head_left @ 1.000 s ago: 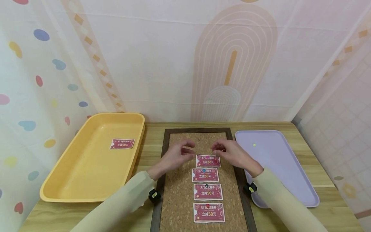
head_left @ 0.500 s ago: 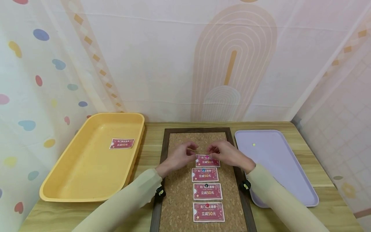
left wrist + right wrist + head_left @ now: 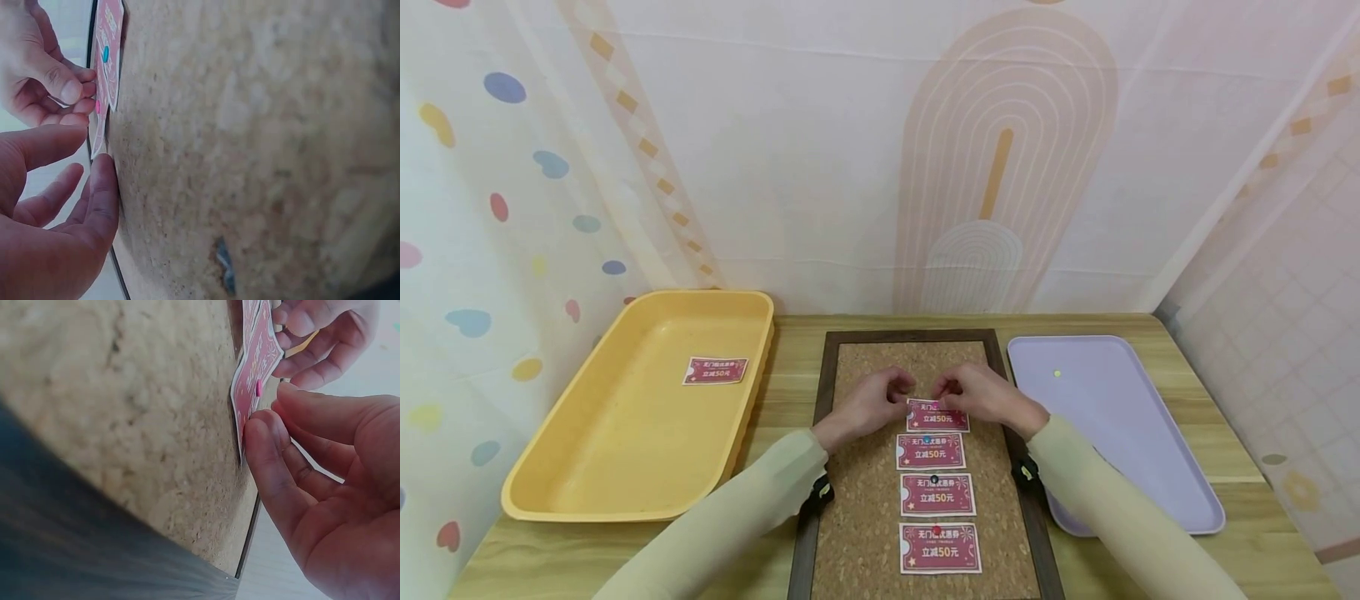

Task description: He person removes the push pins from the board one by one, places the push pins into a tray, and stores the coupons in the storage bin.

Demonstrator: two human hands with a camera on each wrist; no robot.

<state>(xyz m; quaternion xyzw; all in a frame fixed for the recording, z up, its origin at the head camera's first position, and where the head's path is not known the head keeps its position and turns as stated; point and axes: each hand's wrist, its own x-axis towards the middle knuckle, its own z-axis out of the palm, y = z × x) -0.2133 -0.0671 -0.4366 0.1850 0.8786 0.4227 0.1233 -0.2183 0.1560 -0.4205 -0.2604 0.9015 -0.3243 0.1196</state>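
Four-sided red coupons reading 50 lie in a column on the framed corkboard (image 3: 857,517), with a coloured pushpin near the top of each. At the topmost coupon (image 3: 937,419), my left hand (image 3: 871,404) touches the left edge with its fingertips. My right hand (image 3: 988,395) has its fingertips on that coupon's upper right part. In the right wrist view a pink pushpin (image 3: 258,387) stands in the coupon, apart from the fingers. Thumb and fingers of both hands are parted. Below lie the coupons with the blue pin (image 3: 927,439), dark pin (image 3: 935,479) and red pin (image 3: 937,530).
A yellow tray (image 3: 625,467) at the left holds one loose coupon (image 3: 715,372). On the right, a lilac tray (image 3: 1120,400) holds a small yellow pushpin (image 3: 1057,374). The corkboard's dark frame (image 3: 910,337) lies between them on the wooden table (image 3: 797,358).
Both hands have moved closer together and down onto the topmost coupon, from hovering at either side of it. The coupons and trays stay where they were.
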